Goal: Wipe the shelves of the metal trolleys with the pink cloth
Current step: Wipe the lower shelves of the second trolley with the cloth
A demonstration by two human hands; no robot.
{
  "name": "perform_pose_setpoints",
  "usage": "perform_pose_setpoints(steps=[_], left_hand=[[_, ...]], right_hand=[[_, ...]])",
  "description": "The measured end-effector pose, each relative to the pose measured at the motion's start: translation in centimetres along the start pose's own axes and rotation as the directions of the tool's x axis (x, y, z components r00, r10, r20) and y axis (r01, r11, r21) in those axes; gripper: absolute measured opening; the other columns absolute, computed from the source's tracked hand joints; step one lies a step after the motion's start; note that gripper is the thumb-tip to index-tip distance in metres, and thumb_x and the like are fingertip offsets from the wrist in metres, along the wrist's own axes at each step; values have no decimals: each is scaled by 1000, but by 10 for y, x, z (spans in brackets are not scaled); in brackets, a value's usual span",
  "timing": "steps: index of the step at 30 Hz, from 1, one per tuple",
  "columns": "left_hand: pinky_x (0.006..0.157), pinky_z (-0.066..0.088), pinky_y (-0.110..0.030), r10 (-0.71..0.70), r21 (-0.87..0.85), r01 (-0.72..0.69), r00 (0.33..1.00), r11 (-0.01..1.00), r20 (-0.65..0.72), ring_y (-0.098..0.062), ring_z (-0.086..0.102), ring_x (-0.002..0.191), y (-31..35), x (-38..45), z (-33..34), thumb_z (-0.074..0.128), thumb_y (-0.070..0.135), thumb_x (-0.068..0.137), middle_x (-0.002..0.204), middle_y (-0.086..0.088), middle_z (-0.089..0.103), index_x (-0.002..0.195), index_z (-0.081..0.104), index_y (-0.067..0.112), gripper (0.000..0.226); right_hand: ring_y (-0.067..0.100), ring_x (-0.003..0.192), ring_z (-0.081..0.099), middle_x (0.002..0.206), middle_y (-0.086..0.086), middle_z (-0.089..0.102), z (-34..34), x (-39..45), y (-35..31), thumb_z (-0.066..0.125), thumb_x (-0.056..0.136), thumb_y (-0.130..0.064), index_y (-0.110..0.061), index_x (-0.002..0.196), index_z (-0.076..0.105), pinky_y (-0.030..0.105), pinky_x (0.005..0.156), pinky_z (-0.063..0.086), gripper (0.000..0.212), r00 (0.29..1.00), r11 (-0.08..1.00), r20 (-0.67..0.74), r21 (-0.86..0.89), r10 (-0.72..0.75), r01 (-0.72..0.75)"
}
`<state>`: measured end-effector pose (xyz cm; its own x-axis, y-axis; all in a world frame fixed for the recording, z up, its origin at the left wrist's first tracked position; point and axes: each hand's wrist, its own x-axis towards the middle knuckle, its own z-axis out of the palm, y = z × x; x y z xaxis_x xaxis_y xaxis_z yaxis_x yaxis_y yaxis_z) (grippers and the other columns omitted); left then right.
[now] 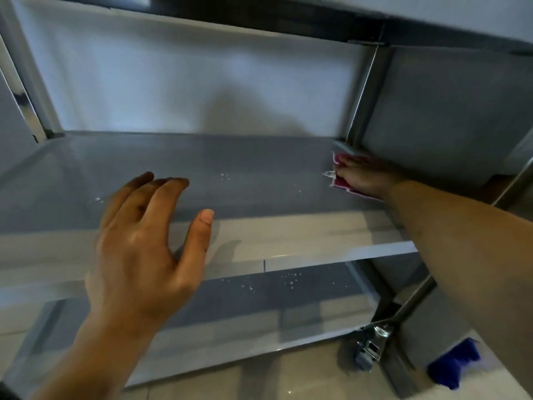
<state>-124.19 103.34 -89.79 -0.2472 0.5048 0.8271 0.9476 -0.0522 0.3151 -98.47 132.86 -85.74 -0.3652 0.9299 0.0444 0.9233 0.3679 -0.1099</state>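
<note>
The right hand (364,176) lies flat on the pink cloth (341,184), fingers stretched out over it, pressing it onto the middle shelf (202,168) of the metal trolley at the shelf's far right corner, just beside the rear right upright post (367,90). Edges of the cloth show under the fingertips and along the near side of the palm. The left hand (141,241) hovers above the front part of the same shelf, fingers spread and loosely extended, thumb out to the side, holding nothing. A few small droplets (225,176) sit on the shelf between the two hands. Below, the lower shelf (259,307) carries more droplets near its right side. A caster wheel (367,352) stands on the tiled floor (302,379) under the trolley's front right corner, and a blue brush-like object (452,363) lies close by to its right.
</note>
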Motion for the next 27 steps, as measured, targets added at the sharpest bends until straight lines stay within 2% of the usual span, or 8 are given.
perform_pose_setpoints(steps=[1, 3, 5, 14, 18, 21, 24, 27], left_hand=[[100, 42, -46, 1, -4, -1, 1000, 1000, -2, -37, 51, 128, -1, 0, 0, 48, 41, 97, 119, -20, 66, 124, 65, 1, 51], [100, 41, -44, -8, -18, 8, 1000, 1000, -4, -37, 51, 127, -1, -1, 0, 46, 43, 98, 119, -20, 66, 124, 65, 2, 52], [99, 40, -41, -16, -39, 16, 1000, 999, -16, -36, 51, 126, -1, -2, -3, 45, 43, 98, 120, -20, 65, 125, 65, 3, 51], [88, 44, -32, -72, -264, 41, 992, 964, -107, -32, 62, 107, -2, -3, -13, 44, 40, 100, 115, -14, 68, 120, 68, 3, 48], [80, 44, -29, -148, -466, 72, 981, 882, -128, -26, 62, 93, -11, -5, -24, 44, 39, 101, 102, -7, 66, 120, 68, 6, 45], [77, 41, -31, -216, -548, 114, 968, 829, -127, -22, 58, 85, -25, -3, -36, 44, 41, 101, 95, -4, 62, 119, 68, 10, 43], [78, 45, -34, -238, -504, 117, 954, 856, -182, -23, 59, 89, -52, -1, -56, 44, 41, 102, 97, -4, 65, 118, 67, 15, 38], [74, 45, -36, -241, -469, 102, 939, 877, -246, -21, 57, 83, -83, 1, -80, 43, 40, 105, 92, -6, 63, 117, 67, 12, 39]], right_hand=[[14, 154, 20, 170, -1, 20, 0, -5, 0, 36, 108, -41, -18, 162, 24, 15, 119, 18, 60, 1000, 1000, -3, 0, 2, -2], [14, 157, 11, 171, -4, 11, 0, -19, -1, 31, 108, -45, -22, 164, 19, 29, 126, 8, 61, 1000, 1000, 22, -25, 6, -6], [14, 157, 8, 172, -3, 8, -3, -31, -7, 25, 109, -47, -24, 164, 15, 35, 127, 6, 61, 998, 1000, 60, -14, 27, -26], [14, 158, -1, 172, -8, 0, 9, -71, -34, 23, 107, -57, -31, 164, 8, 41, 128, -2, 64, 991, 995, 122, 78, 52, -62], [16, 158, -3, 172, -8, -3, 17, -72, -60, 23, 104, -64, -36, 163, 5, 45, 127, -3, 68, 993, 991, 114, 122, 43, -57], [17, 158, -4, 171, -10, -3, 25, -67, -98, 20, 101, -69, -40, 162, 2, 49, 127, -2, 70, 995, 996, 98, 87, 5, -14], [24, 158, -2, 172, -5, -4, 31, -52, -155, 17, 101, -69, -37, 162, 0, 51, 126, 0, 71, 990, 996, 110, -11, -85, 87], [27, 158, 1, 172, -2, -3, 34, -41, -207, 17, 100, -70, -34, 164, 1, 53, 126, 4, 75, 983, 989, 118, -35, -138, 143]])
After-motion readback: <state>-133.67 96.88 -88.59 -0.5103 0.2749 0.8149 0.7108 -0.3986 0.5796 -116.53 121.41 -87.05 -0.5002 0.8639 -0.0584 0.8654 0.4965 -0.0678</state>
